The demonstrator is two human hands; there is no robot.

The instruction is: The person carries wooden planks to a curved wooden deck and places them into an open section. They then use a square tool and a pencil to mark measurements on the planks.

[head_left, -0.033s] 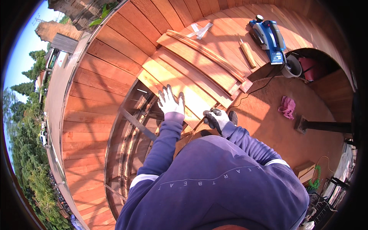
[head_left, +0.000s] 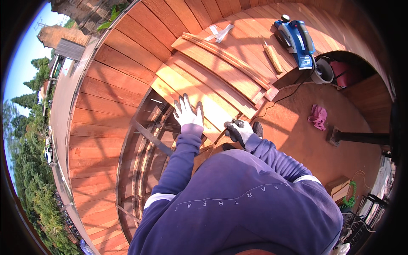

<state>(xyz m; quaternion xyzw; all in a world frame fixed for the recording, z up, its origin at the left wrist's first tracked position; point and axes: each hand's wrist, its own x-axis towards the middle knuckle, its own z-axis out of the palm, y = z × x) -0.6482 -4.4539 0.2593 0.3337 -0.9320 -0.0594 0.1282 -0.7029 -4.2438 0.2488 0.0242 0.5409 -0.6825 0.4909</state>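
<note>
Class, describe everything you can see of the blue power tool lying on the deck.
The blue power tool lies flat on the reddish wooden deck boards, far from both hands. Its plastic-looking body is blue with a black handle along the top and a round black knob at the far end. A wooden offcut lies beside it, apart.

The left hand (head_left: 188,112) lies flat on a pale loose board (head_left: 199,95), and the boards beside it give an open way forward. To its left the deck is open: a gap (head_left: 146,148) with bare joists and a dark cross brace (head_left: 151,137) blocks a low pass there. The right hand (head_left: 239,131) is closed on a small dark thing, with free floor to its right up to the pink rag (head_left: 318,115). Further ahead stand a thin strip (head_left: 227,57), a blue planer (head_left: 295,40) and its cord (head_left: 284,95).
</note>
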